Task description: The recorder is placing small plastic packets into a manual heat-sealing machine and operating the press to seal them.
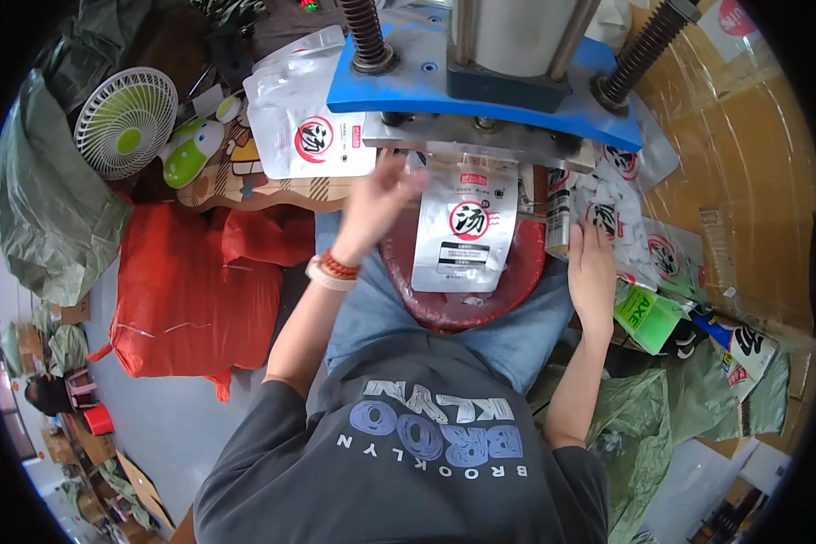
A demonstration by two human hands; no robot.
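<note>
A silvery-white pouch (pixel 461 258) with a round red-and-black emblem hangs down from under the metal bar (pixel 480 145) of a blue press (pixel 480 100), above a round dark-red stool seat (pixel 530 272). My left hand (pixel 378 204) is raised beside the pouch's upper left, close under the bar. Its fingers are smeared by motion, so I cannot make out a grip. With fingers stretched out, my right hand (pixel 591 276) rests at the near side of a heap of small white packets (pixel 612 204), beside more printed pouches.
A stack of pouches (pixel 313 118) lies left of the press on a patterned board (pixel 236 190). Further left are a white fan (pixel 127 122) and a bulging red sack (pixel 195 290). Cardboard (pixel 725 163) walls the right side, with a green box (pixel 648 317) below the packets.
</note>
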